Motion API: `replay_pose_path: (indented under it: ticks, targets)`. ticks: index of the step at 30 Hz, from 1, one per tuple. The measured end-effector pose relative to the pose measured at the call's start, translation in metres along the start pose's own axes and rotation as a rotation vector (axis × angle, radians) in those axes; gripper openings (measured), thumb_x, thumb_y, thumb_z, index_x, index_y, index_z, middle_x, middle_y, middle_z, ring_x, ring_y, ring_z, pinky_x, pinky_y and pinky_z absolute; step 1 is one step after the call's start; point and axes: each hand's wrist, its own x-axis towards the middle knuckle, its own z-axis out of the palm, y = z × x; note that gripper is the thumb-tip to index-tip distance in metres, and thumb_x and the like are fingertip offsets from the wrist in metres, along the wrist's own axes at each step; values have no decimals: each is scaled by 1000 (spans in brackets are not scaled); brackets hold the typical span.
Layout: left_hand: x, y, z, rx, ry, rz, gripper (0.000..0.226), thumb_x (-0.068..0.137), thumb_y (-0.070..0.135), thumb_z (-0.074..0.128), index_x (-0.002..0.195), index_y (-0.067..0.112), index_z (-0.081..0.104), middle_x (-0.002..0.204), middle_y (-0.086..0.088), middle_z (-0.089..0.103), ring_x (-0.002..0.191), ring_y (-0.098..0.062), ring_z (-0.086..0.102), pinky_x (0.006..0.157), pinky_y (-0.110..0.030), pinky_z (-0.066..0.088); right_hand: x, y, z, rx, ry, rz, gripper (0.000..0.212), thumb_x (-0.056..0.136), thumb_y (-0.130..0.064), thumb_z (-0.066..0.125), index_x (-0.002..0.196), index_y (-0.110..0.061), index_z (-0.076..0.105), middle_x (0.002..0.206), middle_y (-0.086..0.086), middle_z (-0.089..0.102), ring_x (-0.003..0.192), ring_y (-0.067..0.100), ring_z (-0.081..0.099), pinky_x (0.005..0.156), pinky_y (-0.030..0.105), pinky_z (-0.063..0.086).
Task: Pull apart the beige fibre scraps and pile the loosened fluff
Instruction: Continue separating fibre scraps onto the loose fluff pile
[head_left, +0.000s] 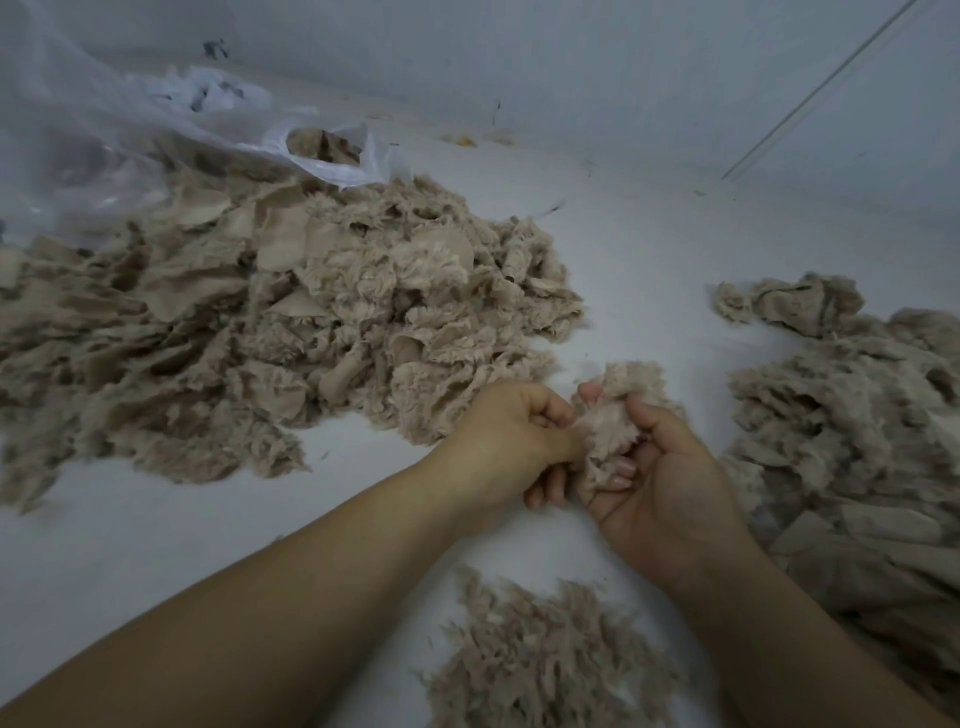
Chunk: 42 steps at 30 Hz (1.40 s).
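Note:
One beige fibre scrap (618, 405) is held between both hands above the white surface, just right of centre. My left hand (511, 441) pinches its left edge with curled fingers. My right hand (660, 478) grips the scrap from the right, thumb up and fingers curled under it. A small pile of loosened fluff (545, 654) lies below the hands, near the front edge. A large heap of beige scraps (270, 322) fills the left half of the view.
A second heap of beige scraps (862, 415) lies at the right. A clear plastic bag (171, 130) with more scraps inside sits at the back left. The white surface (639, 249) runs back to a pale wall (571, 62).

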Motion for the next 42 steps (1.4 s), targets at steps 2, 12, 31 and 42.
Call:
replay_pose_path:
  ticks: [2, 12, 31, 42]
  targets:
    - [0, 0, -3, -61, 31, 63, 12, 91, -2, 62, 81, 4, 58, 55, -14, 54, 36, -17, 47, 32, -20, 34, 0, -1, 2, 25, 8, 6, 25, 81, -25, 56, 85, -1, 59, 64, 13, 39, 57, 17, 34, 48, 25, 37]
    - [-2, -3, -4, -100, 13, 115, 16, 101, 18, 51, 88, 8, 50, 67, -19, 55, 44, -21, 52, 35, -23, 38, -2, 1, 2, 6, -49, 32, 22, 73, -7, 56, 54, -12, 46, 50, -2, 34, 43, 6, 31, 36, 14, 29]
    - [-3, -6, -32, -28, -79, -8, 27, 73, 0, 81, 66, 12, 58, 44, -8, 51, 29, -16, 46, 30, -16, 30, -2, 3, 5, 4, -27, -24, 23, 80, -23, 63, 62, -12, 55, 51, -4, 39, 36, 2, 30, 35, 13, 27]
    - [-15, 13, -67, 432, -657, -159, 6, 83, 11, 74, 81, 8, 68, 51, -8, 59, 33, -11, 44, 36, -16, 33, -2, 0, 0, 37, -41, 8, 17, 82, -22, 64, 70, -14, 56, 55, -5, 38, 39, 3, 29, 36, 14, 28]
